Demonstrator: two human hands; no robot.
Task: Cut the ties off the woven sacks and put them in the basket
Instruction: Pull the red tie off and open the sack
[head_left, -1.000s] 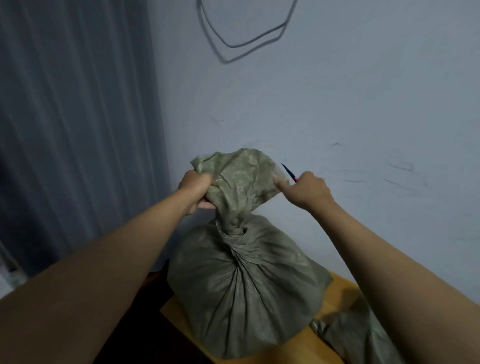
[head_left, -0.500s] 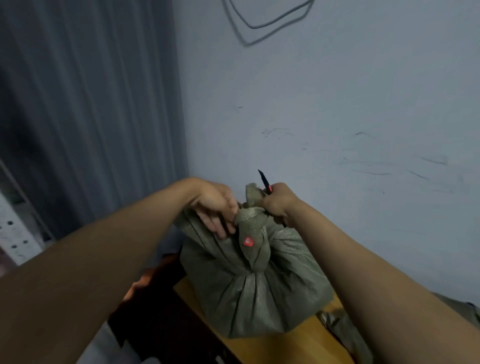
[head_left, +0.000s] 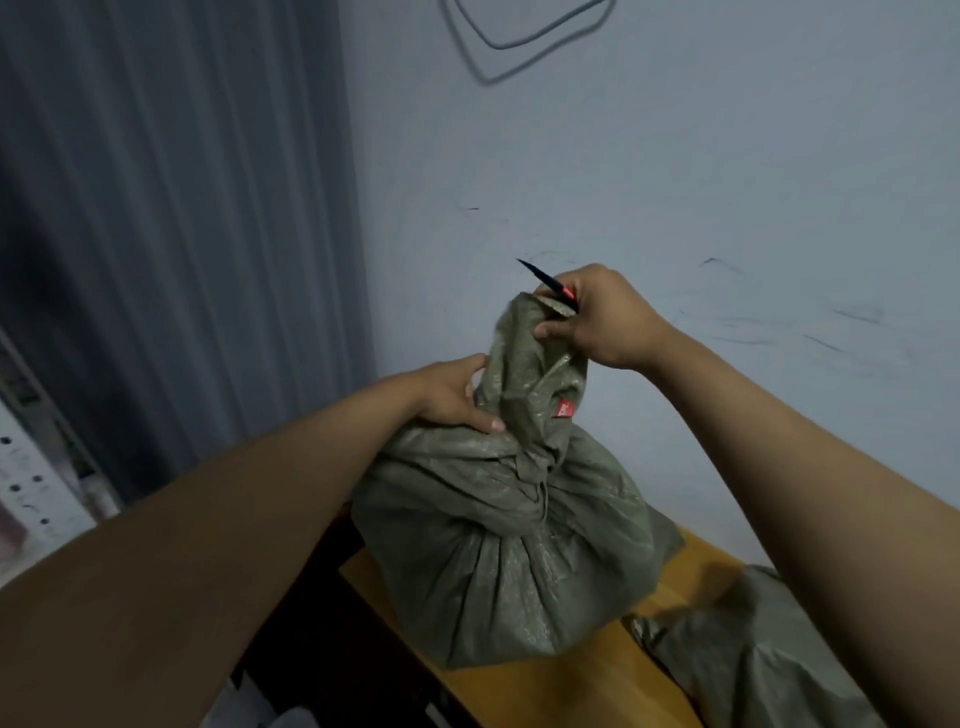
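A full green woven sack (head_left: 498, 561) stands on a wooden table (head_left: 587, 686), its neck gathered and tied at the tie (head_left: 540, 467). A small red label (head_left: 564, 408) shows on the bunched top. My left hand (head_left: 452, 397) grips the sack's neck from the left, just above the tie. My right hand (head_left: 597, 317) pinches the top of the bunched fabric and also holds a dark-bladed cutting tool with a red handle (head_left: 545, 283), its tip pointing up and left. No basket is in view.
A second green sack (head_left: 753, 660) lies flat on the table at the lower right. A pale wall stands right behind the sacks, with a loop of cable (head_left: 519, 36) high up. A grey curtain (head_left: 171, 234) hangs on the left, a white shelf (head_left: 31, 467) below it.
My right hand has lifted the bunched top of the sack higher. My left hand has slid down to the neck near the tie. The view has shifted slightly.
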